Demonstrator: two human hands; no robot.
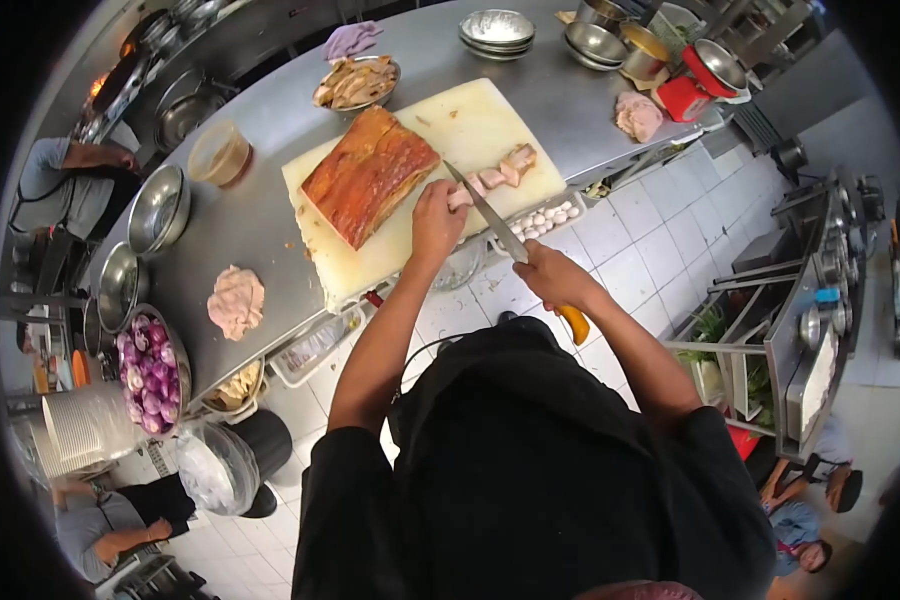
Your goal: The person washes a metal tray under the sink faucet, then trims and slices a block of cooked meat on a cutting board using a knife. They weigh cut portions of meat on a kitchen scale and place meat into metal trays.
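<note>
A large slab of browned roast pork (370,172) lies skin side up on the white cutting board (470,105). Beside it, at the board's near edge, my left hand (436,222) has its fingers closed on a pale piece of pork (459,198). My right hand (558,277) grips the yellow handle of a long knife (490,217). The blade slants across the board right beside my left fingertips, its tip pointing toward the slab. To the right of the blade, several cut pork chunks (510,168) lie in a row.
A bowl of sliced meat (358,84) stands behind the board. Crumpled cloths (236,302) lie on the steel counter (270,200). Metal bowls (158,208) and red onions (152,375) are at left, a red scale (683,98) at right. Other people (120,520) are nearby.
</note>
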